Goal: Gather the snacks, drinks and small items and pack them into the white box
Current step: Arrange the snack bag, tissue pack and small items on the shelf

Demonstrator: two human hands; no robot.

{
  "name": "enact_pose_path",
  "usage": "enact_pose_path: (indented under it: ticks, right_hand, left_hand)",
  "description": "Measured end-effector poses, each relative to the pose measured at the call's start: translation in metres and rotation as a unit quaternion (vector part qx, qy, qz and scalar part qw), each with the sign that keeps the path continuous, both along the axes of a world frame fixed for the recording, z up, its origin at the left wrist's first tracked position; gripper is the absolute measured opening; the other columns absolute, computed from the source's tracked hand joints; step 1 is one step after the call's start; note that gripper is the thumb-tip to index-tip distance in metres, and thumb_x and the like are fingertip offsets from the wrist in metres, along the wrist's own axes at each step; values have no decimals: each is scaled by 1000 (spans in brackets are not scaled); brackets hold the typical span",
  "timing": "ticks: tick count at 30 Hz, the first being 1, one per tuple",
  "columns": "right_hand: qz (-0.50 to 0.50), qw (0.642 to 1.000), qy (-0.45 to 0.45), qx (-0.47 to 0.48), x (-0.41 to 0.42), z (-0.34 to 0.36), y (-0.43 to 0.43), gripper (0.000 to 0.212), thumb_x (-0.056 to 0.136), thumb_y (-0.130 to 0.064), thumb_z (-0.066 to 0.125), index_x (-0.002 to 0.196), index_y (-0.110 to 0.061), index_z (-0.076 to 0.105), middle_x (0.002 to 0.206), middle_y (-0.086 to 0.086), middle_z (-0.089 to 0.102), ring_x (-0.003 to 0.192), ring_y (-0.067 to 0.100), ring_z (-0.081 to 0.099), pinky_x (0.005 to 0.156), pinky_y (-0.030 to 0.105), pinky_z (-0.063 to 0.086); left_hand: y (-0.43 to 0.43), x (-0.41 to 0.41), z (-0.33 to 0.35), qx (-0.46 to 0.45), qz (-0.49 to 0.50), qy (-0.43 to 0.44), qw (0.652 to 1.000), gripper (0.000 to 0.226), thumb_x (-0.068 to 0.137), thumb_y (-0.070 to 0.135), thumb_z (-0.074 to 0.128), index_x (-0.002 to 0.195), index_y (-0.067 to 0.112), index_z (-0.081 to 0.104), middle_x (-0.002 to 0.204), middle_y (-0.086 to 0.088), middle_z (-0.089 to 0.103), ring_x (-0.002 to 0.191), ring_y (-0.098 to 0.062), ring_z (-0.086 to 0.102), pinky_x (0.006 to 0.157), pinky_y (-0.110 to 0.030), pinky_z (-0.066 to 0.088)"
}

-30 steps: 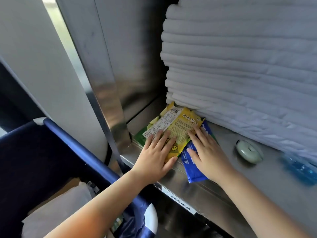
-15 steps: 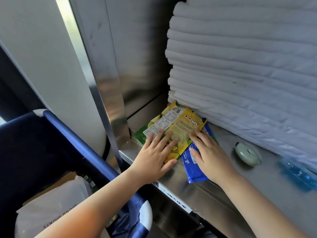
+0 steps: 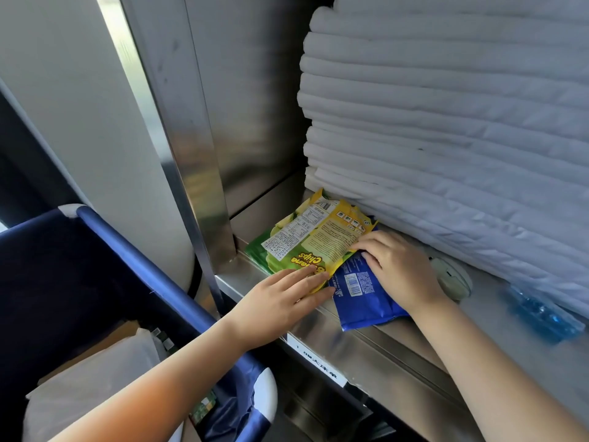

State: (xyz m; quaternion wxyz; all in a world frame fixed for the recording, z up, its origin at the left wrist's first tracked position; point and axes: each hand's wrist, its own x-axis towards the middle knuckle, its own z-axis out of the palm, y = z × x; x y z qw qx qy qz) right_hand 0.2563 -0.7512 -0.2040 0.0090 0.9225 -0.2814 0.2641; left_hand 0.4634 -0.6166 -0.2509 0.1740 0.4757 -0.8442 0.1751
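Two packs — yellow Banana Chips bag atop a blue packet. Left hand flat on the bag; right hand curled at its edge — grip unclear.

Soft daylight brightens the steel shelf, with mild glare, wide-angle bending at the edges, slightly blurred corners.

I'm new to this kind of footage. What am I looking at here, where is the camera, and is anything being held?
No machine here: a person's bare hands, filmed by one camera worn on the head, looking down. On a steel shelf lie a yellow banana chips packet, a blue packet, a pale oval item and a blue bottle, beside stacked white linens. The left hand rests flat on the chips; the right hand lies on the blue packet, grip unclear.
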Motion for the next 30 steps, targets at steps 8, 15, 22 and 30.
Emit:
enact_pose_path:
  ticks: [8, 15, 22, 30]
  right_hand:
    - [42, 997, -14, -68, 1, -1, -10, 6, 85, -9, 68, 89, -11, 72, 89, -2, 69, 78, 19, 63, 60, 33, 54]
    - [52, 988, -78, -126, 0, 6, -16, 9, 85, -5, 66, 90, -7, 73, 94, 2, 72, 82, 22, 67, 66, 34, 56]
    - [36, 976, -156, -146, 4, 26, -17, 14, 93, -7, 54, 95, -3, 68, 92, 6, 66, 83, 25, 60, 72, 33, 49]
    - [18, 964, -196, -177, 8, 52, -21, 19, 84, 4, 41, 77, -5, 56, 80, 8, 56, 79, 20, 44, 67, 23, 34]
  left_hand:
    - [-1, -2, 16, -62, -40, -37, 997, 29, 96, 9, 46, 116, 13, 65, 122, -5, 62, 111, -20, 58, 79, -32, 52]
    - [0, -7, 49, -115, -42, -28, 992, 30, 98, 9, 42, 110, 12, 69, 111, -5, 67, 100, -21, 63, 72, -32, 53]
    - [-1, -12, 87, -159, -22, 6, 987, 35, 99, 8, 37, 104, 10, 71, 109, -8, 68, 97, -24, 63, 71, -33, 52]
    - [-3, -16, 91, -202, -31, 24, 979, 20, 96, 6, 50, 112, 12, 60, 122, -4, 48, 104, -22, 54, 70, -32, 49]
